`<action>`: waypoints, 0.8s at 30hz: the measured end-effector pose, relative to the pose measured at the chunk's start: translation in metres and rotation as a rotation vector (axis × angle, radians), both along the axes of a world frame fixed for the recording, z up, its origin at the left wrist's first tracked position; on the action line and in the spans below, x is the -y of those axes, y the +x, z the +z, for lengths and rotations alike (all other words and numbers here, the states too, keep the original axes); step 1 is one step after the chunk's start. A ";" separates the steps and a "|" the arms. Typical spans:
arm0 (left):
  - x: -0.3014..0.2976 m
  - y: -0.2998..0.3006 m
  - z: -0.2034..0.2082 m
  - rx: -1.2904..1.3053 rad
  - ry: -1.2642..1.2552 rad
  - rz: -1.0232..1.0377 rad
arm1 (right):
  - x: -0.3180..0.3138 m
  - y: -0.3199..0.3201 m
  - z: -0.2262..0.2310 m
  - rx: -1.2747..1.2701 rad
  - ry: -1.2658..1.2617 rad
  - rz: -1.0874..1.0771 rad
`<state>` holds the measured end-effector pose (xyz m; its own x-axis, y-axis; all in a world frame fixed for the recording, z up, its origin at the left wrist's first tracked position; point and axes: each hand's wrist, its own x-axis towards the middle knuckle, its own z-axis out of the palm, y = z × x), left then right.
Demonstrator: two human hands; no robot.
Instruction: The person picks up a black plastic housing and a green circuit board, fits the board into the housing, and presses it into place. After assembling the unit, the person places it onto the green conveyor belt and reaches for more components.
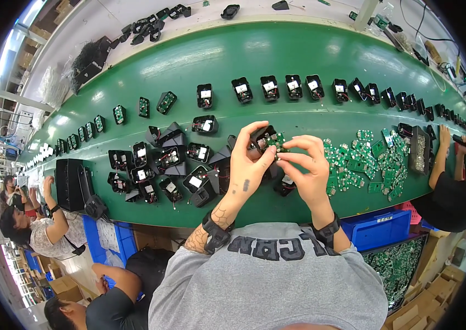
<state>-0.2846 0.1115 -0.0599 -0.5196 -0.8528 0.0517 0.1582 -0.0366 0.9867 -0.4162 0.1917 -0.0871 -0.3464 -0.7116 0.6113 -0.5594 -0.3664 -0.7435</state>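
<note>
- While the left hand curls around a black housing, its thumb comes across to the front, closed firmly enough to keep the part up off the green table.
- Over to the right hand: thumb and forefinger are drawn together in a pinch, it seems, at the edge of a green board, with the other fingers loosely bent.
- So there's the pair, housing and board together, in front of the chest, with loose green boards spread just to the right.
- Joining board to housing looks like the step in hand, my reading; a filled housing up the line on the left shows a board in its opening, while an unfilled housing farther back shows a white block.
- Next move, I'd judge, calls for the left hand to steady the shell while the right lines the board up squarely, keeping any wires clear.
- Now the writing: big dark lettering runs across the grey shirt, and a pale label sits on the blue bin.
- Any print on the boards is too small to make out.
</note>
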 end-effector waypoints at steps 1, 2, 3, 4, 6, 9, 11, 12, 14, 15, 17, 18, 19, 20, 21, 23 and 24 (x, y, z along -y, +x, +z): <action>-0.001 0.000 0.000 0.001 0.000 -0.002 | 0.001 0.001 -0.003 0.026 0.015 -0.023; -0.002 -0.001 0.000 -0.009 0.010 0.016 | 0.002 0.002 -0.005 0.051 0.028 -0.044; -0.003 -0.001 0.000 -0.019 0.019 0.034 | 0.002 0.002 -0.003 0.051 0.026 -0.044; -0.003 -0.001 -0.001 -0.020 0.017 0.034 | 0.000 0.003 0.000 0.090 0.072 -0.057; -0.004 -0.001 -0.002 -0.004 -0.091 0.102 | 0.000 0.003 0.001 0.130 0.116 -0.073; -0.008 -0.002 -0.004 0.138 -0.380 0.153 | 0.003 -0.001 -0.002 0.256 0.240 0.044; -0.010 -0.005 -0.001 0.182 -0.633 0.184 | 0.005 -0.006 -0.007 0.259 0.232 0.117; -0.008 -0.004 -0.004 0.184 -0.633 0.183 | 0.005 -0.006 -0.006 0.261 0.233 0.117; -0.002 -0.003 -0.011 0.129 -0.840 0.146 | 0.004 -0.008 -0.005 0.342 0.246 0.183; 0.000 -0.002 -0.011 0.129 -0.896 0.137 | 0.003 -0.007 -0.006 0.343 0.247 0.182; 0.000 -0.002 -0.007 0.153 -0.938 0.126 | 0.003 -0.004 -0.009 0.633 0.225 0.266; 0.000 -0.001 -0.006 0.178 -0.981 0.117 | 0.002 -0.004 -0.009 0.633 0.225 0.267; 0.001 -0.001 -0.006 0.179 -0.981 0.117 | 0.001 -0.004 -0.009 0.707 0.209 0.307; 0.001 0.000 -0.005 0.180 -1.001 0.092 | 0.001 -0.004 -0.009 0.782 0.192 0.348; 0.001 0.001 -0.005 0.182 -1.021 0.067 | 0.000 -0.004 -0.009 0.783 0.192 0.347; 0.000 -0.001 -0.005 0.172 -1.019 0.079 | 0.000 -0.002 -0.010 0.777 0.181 0.316; 0.000 -0.002 -0.005 0.161 -1.017 0.092 | 0.000 0.000 -0.010 0.779 0.180 0.315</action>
